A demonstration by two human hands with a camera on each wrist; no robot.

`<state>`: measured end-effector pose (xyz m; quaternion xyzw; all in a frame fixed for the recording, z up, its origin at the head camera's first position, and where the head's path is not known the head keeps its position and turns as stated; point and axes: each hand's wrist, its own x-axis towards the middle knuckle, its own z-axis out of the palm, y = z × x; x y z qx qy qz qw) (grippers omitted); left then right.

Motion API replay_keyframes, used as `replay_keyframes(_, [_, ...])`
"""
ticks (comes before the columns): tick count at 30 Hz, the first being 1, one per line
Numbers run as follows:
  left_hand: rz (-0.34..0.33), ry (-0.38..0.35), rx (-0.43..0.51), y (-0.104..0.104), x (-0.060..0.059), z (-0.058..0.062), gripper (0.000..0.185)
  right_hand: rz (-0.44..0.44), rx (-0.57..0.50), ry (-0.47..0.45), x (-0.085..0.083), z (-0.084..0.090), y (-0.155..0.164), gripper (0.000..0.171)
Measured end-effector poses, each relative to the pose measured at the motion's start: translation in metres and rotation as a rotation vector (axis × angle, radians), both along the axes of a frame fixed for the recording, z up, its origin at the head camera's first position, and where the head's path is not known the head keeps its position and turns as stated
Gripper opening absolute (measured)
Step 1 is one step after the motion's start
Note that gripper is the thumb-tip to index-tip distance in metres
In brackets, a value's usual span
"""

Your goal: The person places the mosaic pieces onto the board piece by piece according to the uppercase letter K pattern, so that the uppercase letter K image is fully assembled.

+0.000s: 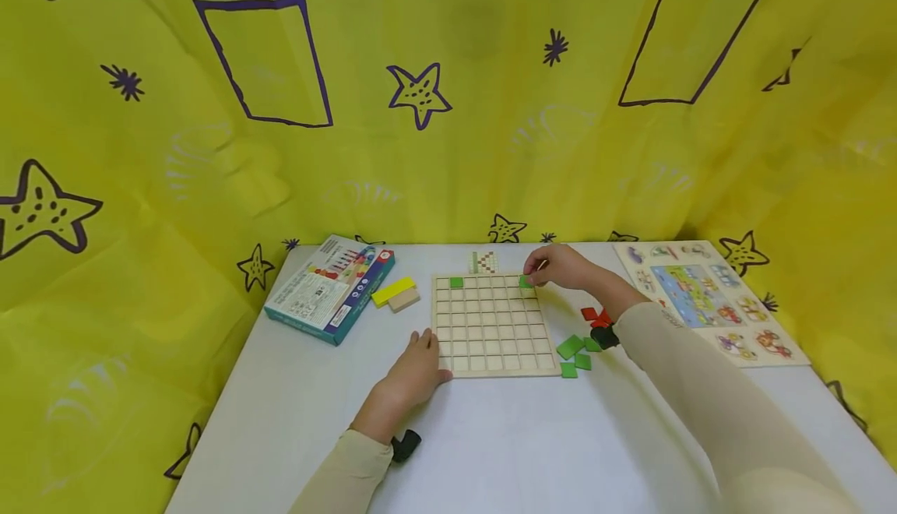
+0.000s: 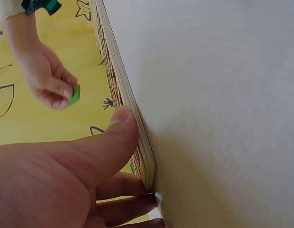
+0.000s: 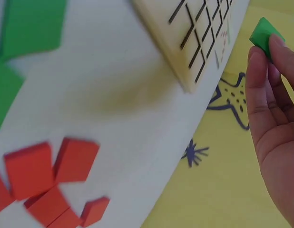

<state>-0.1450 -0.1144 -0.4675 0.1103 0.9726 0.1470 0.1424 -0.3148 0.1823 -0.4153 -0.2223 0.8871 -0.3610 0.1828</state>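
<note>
Covering the backdrop: a yellow curtain (image 1: 448, 109) printed with purple stars and outlined shapes fills the upper half of the head view and wraps both sides.
Table: a white table (image 1: 504, 444) fills the lower half of the frame.
Picture puzzle: a peg puzzle board (image 1: 708, 300) lies flat at the right edge of the table, well apart from the hands.
Box: a printed game box (image 1: 329, 286) lies left of centre, with a yellow block (image 1: 392, 290) on a plain wooden one just beside it.
Grid board: a pale wooden grid board (image 1: 490, 325) sits mid-table; one green tile (image 1: 456, 283) already lies in its top row.
Pattern card: a small card (image 1: 483, 262) lies just above the board.
Left hand: the left hand (image 1: 416, 370) rests at the board's lower left corner, fingers straight, thumb pressed against the board's edge (image 2: 132, 123), steadying it.
Right hand: the right hand (image 1: 561, 266) pinches a green square tile (image 3: 265, 37) between thumb and fingertips, over the board's upper right corner.
Loose tiles: green tiles (image 1: 575, 350) and red tiles (image 1: 592, 315) lie just right of the board.
Handling: the held tile looks light, stiff and smooth-faced, likely wood; a pinch on two opposite edges seems the surest hold, since flat faces may slip.
</note>
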Motion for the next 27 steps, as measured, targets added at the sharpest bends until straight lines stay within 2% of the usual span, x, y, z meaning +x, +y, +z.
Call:
replay_keyframes(9, [-0.002, 0.005, -0.021, -0.001, -0.001, -0.001, 0.075, 0.013, -0.091, -0.029, -0.011, 0.001, -0.051, 0.012])
replay_keyframes(13, [-0.005, 0.005, -0.022, -0.001, -0.002, -0.001, 0.075, 0.025, -0.084, -0.010, -0.013, -0.001, -0.071, 0.012])
replay_keyframes(21, [0.013, -0.002, -0.017, -0.002, -0.003, 0.000, 0.076, 0.043, -0.046, -0.010, -0.009, -0.015, -0.103, 0.013])
replay_keyframes(27, [0.005, 0.000, -0.021, -0.001, -0.002, -0.002, 0.076, 0.046, -0.026, 0.011, -0.010, -0.032, -0.118, 0.008])
